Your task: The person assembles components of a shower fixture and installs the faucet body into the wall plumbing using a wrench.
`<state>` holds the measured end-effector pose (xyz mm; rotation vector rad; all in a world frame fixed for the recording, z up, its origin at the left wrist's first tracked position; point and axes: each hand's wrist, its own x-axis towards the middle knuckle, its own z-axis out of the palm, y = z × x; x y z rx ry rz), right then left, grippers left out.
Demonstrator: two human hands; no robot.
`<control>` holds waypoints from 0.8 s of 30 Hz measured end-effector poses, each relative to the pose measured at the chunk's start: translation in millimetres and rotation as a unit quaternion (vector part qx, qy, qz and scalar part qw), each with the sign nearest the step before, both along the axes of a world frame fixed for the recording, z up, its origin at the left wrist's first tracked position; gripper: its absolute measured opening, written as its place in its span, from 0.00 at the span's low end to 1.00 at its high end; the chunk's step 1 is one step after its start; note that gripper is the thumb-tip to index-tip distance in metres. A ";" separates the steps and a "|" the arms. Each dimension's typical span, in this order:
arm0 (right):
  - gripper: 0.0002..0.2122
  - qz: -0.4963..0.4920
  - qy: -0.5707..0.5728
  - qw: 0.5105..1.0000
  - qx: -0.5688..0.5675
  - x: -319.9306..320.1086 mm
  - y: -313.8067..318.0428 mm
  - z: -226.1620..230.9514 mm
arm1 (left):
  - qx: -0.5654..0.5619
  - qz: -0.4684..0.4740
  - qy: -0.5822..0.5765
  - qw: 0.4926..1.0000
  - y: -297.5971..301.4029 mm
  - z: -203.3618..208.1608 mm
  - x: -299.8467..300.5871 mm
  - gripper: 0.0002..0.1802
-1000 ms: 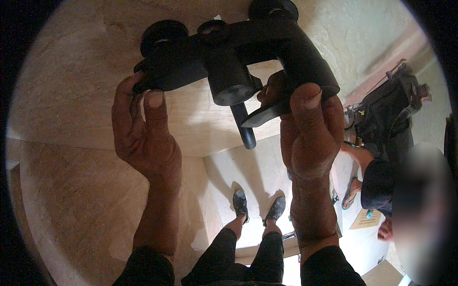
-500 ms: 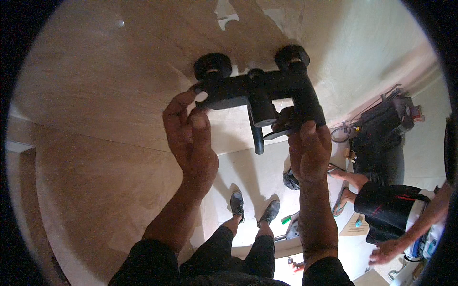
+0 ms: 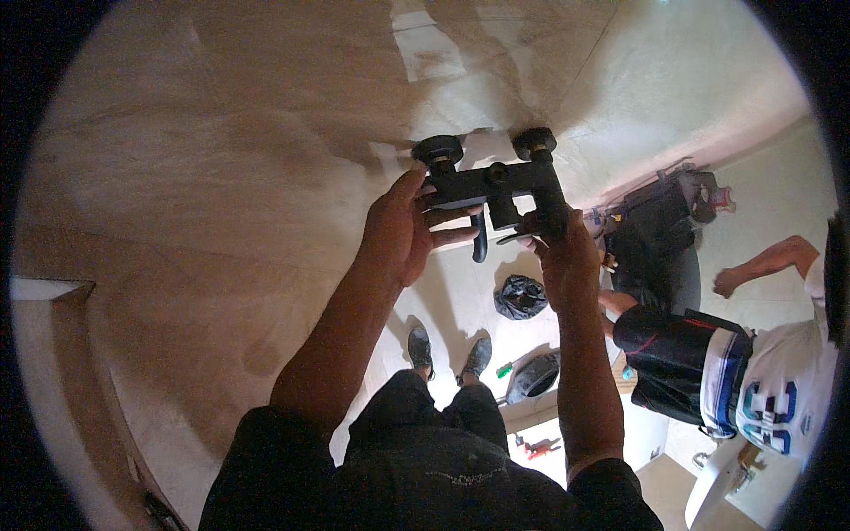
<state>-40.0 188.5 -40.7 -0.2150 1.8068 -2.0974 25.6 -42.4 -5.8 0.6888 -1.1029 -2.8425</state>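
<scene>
A black wall-mount mixer tap [image 3: 474,184] is held between my two hands against the beige stone-look wall. Two round black cover flanges, a left one [image 3: 438,149] and a right one [image 3: 535,140], sit at the wall behind it, with a little brass showing. My left hand [image 3: 397,228] grips the left end, its thumb up by the left flange and fingers stretched beneath the body. Around the lower right end my right hand [image 3: 569,261] is closed; some of its fingers are hidden behind the tap. A black lever [image 3: 479,237] hangs below the body.
A black bag [image 3: 521,297] lies on the light floor beyond my feet. A co-worker in dark shorts and a white shirt [image 3: 784,380] stands at right, near a black bulky object [image 3: 660,239]. A white basin [image 3: 713,482] is at lower right.
The mixer tap now looks smaller, with my arms stretched farther out. My left fingers have spread under its body. The co-worker's arm has swung up, away from the lower right.
</scene>
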 end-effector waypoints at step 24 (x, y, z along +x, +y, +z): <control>0.19 0.152 -0.211 0.954 -0.151 -53.0 -0.8 34.6 | -0.079 -0.012 -0.066 0.995 3.9 22.3 -6.0 0.22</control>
